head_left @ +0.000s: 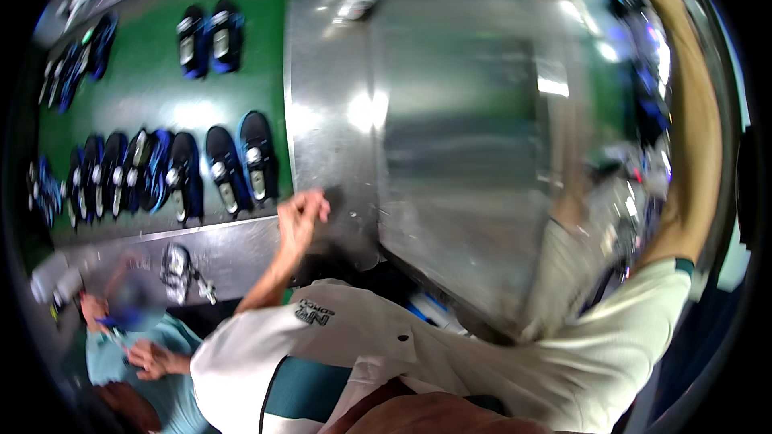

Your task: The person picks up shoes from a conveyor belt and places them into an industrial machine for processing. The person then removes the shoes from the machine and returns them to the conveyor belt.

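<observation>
My left hand (300, 217) hovers by the corner of the metal frame edging a green conveyor belt (145, 100). Its fingers are loosely curled in, and nothing shows between them. Nearest to it on the belt is a pair of black and blue sneakers (257, 154) with pale inserts or tags on top. My right forearm (696, 112) stretches far forward along the right side, past a shiny metal cabinet (458, 153). The right hand lies beyond the upper edge of the picture, so what it touches is hidden.
More sneakers (183, 177) stand in a row along the belt's near side, with another pair (211, 38) farther back. At lower left a co-worker in a teal shirt (177, 333) works with both hands. A small silvery bundle (181, 272) lies on the metal ledge.
</observation>
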Motion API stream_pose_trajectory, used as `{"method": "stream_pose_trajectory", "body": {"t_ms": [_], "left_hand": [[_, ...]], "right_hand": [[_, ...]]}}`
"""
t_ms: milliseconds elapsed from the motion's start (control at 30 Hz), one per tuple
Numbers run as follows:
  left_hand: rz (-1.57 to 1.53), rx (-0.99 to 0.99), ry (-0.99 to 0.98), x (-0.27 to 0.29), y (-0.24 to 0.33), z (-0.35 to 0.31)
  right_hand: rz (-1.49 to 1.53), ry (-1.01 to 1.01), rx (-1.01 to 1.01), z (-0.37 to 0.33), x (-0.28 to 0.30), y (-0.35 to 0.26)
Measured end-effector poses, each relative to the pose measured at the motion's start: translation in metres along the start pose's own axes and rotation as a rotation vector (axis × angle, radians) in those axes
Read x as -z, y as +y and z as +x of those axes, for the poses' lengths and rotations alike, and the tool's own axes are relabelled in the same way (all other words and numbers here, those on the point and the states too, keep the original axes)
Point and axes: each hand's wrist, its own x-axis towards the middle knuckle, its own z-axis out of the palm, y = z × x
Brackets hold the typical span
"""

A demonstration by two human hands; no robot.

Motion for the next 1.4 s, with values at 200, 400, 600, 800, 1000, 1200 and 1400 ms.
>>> {"method": "stream_pose_trajectory", "body": {"t_ms": [200,400,600,800,1000,1200,1400], "left_hand": [[0.361,0.114,-0.71,-0.059,-0.001,-0.086],[0.14,-0.285,-1.379,-0.154,0.056,-0.131],[-0.389,-0.101,-1.709,-0.283,0.066,-0.238],[-0.017,0.405,-1.829,-0.338,-0.022,-0.376],[0.403,0.456,-1.994,-0.332,-0.114,-0.503],[0.722,0.399,-2.262,-0.31,-0.202,-0.611],[0.774,0.325,-2.323,-0.352,-0.323,-0.73]], "right_hand": [[0.258,0.083,-0.403,-0.13,0.166,-0.061],[0.493,0.018,-0.845,-0.299,0.319,-0.134],[0.759,-0.135,-1.53,-0.485,0.437,-0.277],[0.775,-0.042,-2.289,-0.6,0.515,-0.433],[0.267,0.806,-2.757,-0.626,0.569,-0.589],[-0.285,1.268,-2.808,-0.676,0.663,-0.682],[-0.995,1.046,-2.789,-0.694,0.746,-0.731]]}}
